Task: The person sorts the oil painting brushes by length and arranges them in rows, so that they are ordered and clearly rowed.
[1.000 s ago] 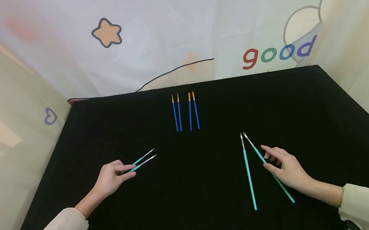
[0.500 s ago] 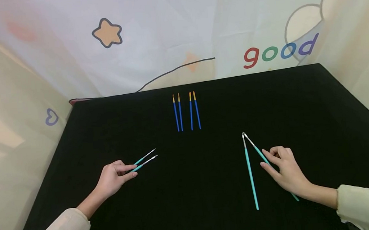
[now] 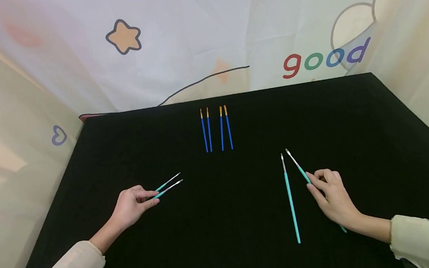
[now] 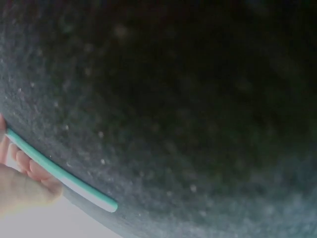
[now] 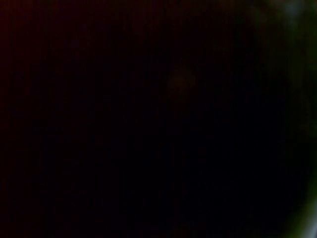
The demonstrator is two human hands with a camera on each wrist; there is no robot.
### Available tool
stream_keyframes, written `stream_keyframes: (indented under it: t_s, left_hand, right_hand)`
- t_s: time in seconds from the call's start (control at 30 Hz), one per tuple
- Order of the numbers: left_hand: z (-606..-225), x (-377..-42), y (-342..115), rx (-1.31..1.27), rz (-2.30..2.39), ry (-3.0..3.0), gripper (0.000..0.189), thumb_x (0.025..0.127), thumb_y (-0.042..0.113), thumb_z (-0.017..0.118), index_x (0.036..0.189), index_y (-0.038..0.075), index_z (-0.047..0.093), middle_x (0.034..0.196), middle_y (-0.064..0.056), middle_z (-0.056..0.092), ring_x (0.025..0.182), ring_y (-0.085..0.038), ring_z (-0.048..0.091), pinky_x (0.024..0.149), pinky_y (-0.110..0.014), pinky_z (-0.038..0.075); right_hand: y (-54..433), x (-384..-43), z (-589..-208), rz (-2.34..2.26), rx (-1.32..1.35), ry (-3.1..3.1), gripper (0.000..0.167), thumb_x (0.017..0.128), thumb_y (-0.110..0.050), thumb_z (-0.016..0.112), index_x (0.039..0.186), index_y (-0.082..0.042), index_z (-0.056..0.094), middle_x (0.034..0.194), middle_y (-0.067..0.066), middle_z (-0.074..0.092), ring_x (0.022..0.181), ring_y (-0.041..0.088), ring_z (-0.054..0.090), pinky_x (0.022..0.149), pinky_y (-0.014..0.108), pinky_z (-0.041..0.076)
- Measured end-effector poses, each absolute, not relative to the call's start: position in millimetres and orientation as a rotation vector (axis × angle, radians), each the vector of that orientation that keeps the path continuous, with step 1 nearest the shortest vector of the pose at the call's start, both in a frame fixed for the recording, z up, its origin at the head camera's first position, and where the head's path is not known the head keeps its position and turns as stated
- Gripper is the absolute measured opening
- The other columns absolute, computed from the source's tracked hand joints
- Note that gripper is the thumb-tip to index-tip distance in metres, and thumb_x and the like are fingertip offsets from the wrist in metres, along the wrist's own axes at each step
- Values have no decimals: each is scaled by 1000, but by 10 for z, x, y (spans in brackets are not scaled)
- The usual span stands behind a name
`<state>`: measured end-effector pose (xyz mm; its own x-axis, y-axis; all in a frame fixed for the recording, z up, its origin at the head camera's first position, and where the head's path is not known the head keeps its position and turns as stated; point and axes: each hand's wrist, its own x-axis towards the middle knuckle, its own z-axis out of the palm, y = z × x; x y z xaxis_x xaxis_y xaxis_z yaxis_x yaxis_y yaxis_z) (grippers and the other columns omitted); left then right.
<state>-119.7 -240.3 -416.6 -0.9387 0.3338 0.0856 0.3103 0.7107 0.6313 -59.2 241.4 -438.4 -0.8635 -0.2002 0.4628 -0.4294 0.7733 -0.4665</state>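
In the head view my left hand (image 3: 129, 206) pinches two teal paintbrushes between thumb and fingers, an upper paintbrush (image 3: 167, 182) and a lower paintbrush (image 3: 169, 189). Their pale tips point right and away from me. A teal handle (image 4: 62, 173) crosses the lower left of the left wrist view, beside my left hand (image 4: 29, 181). Over on the right, my right hand (image 3: 334, 196) pinches a slanted teal paintbrush (image 3: 295, 161) with thumb and forefinger; the hand covers its middle. Left of it lies a separate teal paintbrush (image 3: 291, 205). The right wrist view is nearly black.
Several blue paintbrushes (image 3: 209, 134) with orange tips lie side by side near the far edge of the black tabletop (image 3: 221, 221). A printed curtain (image 3: 207, 38) stands behind the table and along both sides.
My right thumb and forefinger have come together on the slanted paintbrush. Its tip has shifted away from me and right, apart from the neighbouring brush. My left hand is nearly still.
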Motion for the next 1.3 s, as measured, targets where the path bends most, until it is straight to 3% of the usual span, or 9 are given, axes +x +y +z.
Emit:
stream_keyframes:
  t_s: [0.23,0.47,0.73,1.3]
  left_hand:
    - [-4124,-1218,-2382,561,1045,2903,12,75,8,74,86,5,74,67,6,51,57,-6,40,48,-22,36]
    - [-4057,-1235,-2380,561,1066,2860,12,76,10,73,87,6,73,64,6,53,54,-7,40,45,-22,35]
    - [-3971,-1253,-2352,536,1117,2831,13,76,11,74,88,7,73,63,5,53,56,-9,43,47,-21,37]
    - [-3906,-1237,-2200,368,1308,2623,19,79,13,71,95,3,71,78,-3,68,66,-12,57,55,-25,47]
  right_hand:
    - [2427,-604,-4383,858,434,-2561,31,81,8,60,112,11,58,93,5,50,83,13,36,65,22,29]
    - [2430,-612,-4358,857,372,-2607,28,87,2,56,114,8,58,85,5,60,77,9,43,59,22,36]
    - [2408,-642,-4232,985,230,-2686,30,90,-8,56,117,5,57,76,-2,51,66,4,42,53,21,37]
    - [2464,-705,-4102,1225,-24,-2765,30,92,-19,56,115,-1,59,83,5,51,65,10,46,52,22,39]
